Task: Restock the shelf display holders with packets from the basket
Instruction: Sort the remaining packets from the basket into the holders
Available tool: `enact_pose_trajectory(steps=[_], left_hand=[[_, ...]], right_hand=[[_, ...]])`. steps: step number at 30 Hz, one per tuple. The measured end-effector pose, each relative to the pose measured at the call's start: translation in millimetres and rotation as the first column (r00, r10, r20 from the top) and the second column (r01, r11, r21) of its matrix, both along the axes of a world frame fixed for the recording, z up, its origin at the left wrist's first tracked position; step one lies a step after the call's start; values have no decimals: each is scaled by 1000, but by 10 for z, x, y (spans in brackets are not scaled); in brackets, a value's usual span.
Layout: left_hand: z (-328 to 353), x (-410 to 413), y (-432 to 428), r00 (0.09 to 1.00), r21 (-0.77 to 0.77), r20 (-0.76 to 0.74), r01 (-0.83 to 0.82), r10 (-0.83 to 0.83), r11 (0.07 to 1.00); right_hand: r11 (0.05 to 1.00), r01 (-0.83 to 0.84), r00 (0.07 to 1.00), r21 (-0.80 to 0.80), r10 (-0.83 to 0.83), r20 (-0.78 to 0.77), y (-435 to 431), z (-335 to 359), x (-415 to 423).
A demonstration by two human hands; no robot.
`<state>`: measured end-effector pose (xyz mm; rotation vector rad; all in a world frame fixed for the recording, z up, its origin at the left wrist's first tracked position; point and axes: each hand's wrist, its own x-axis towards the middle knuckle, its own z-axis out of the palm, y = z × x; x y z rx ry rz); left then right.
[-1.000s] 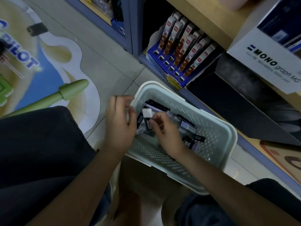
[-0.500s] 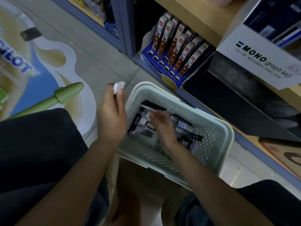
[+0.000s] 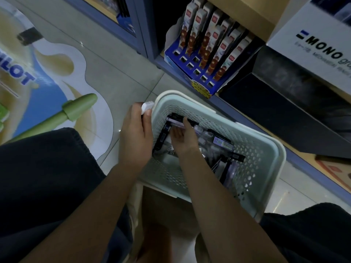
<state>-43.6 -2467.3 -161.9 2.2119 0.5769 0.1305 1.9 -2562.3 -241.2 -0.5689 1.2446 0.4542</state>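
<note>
A pale green perforated basket [image 3: 264,164] sits on the floor between my knees, holding several dark and lilac packets [image 3: 221,142]. My left hand [image 3: 135,135] rests just outside the basket's left rim, its fingers closed around a small white packet [image 3: 147,106]. Inside the basket, my right hand [image 3: 183,137] lies on the pile, fingers on a lilac packet [image 3: 175,121]; whether it grips is unclear. A blue display holder [image 3: 191,73] with several upright white and red packets [image 3: 212,40] stands on the bottom shelf beyond the basket.
A black box [image 3: 296,114] fills the shelf to the right of the blue holder. A white MONO carton [image 3: 311,44] sits on the wooden shelf above. A large floor sticker with a green pen picture [image 3: 57,92] lies to the left. My dark-clothed knees flank the basket.
My left hand has lifted the white packet out of the basket to beyond its left rim. My right hand has reached deeper into the pile. The camera has tilted a little.
</note>
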Motion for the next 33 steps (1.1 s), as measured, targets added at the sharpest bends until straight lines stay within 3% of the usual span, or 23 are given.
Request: enact_pose_trajectory(steps=[5,17,20,23,26,28,31,33], left_hand=[[1,22,-5,1000,11,13,6,-6,1000],[-12,-7,34,999,-35,3,38,-38,999],[45,-69,26,998,22,51,40,-41,999],[148,-171,-8,998,17,62,18,-19,1000],[255,-263,-21,998,0,46,32,-32,999],[332,-275,-58,998,-26,-8,60,-61,998],[375,-244,-142,992,-289,-116,8,-43,957],[388,-213,-193,984,-466,-178,-92,9,880]], right_hand=[[994,101,995,43,-100,-18,45,-9,16],[997,72,997,18,-73,27,-14,33,22],[1000,-8,1000,15,7,28,-46,70,33],[981,-192,978,-30,194,80,-88,162,-46],[924,-372,909,-88,382,166,-194,292,-191],[846,-485,826,-221,526,203,-252,411,-270],[565,-648,575,-511,803,158,-269,642,-397],[405,-633,380,-660,905,191,-268,797,-474]])
